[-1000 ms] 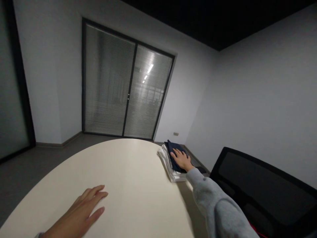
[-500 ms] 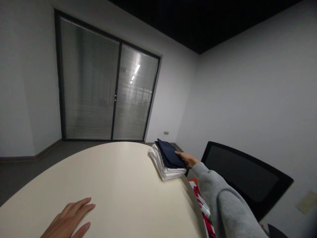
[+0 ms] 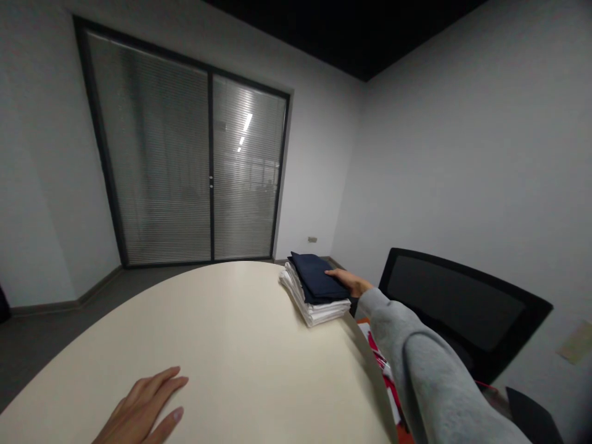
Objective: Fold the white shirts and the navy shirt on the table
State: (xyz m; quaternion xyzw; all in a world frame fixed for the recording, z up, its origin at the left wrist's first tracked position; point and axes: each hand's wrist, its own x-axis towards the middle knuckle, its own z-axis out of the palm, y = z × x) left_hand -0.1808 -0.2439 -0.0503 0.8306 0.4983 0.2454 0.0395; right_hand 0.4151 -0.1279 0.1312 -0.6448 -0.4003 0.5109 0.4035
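While the right hand (image 3: 354,283) thumbs the navy cloth (image 3: 312,274) at two o'clock on the table (image 3: 240,345), fingers hidden, grip undetermined, outward pull could topple the white stack (image 3: 322,313). Left hand (image 3: 141,404): half-open, empty, seven o'clock.

No text, label, brand, number or sign can be read. At the right edge of the table (image 3: 231,345), a red-and-white thing (image 3: 392,390) bears markings partly hidden by the sleeve (image 3: 430,370), too blurred to tell as lettering or pattern. On the table, the folded cloths (image 3: 317,276) show no legible tag. Beyond the table, the wall plate (image 3: 312,239) is too small for any print to be made out.
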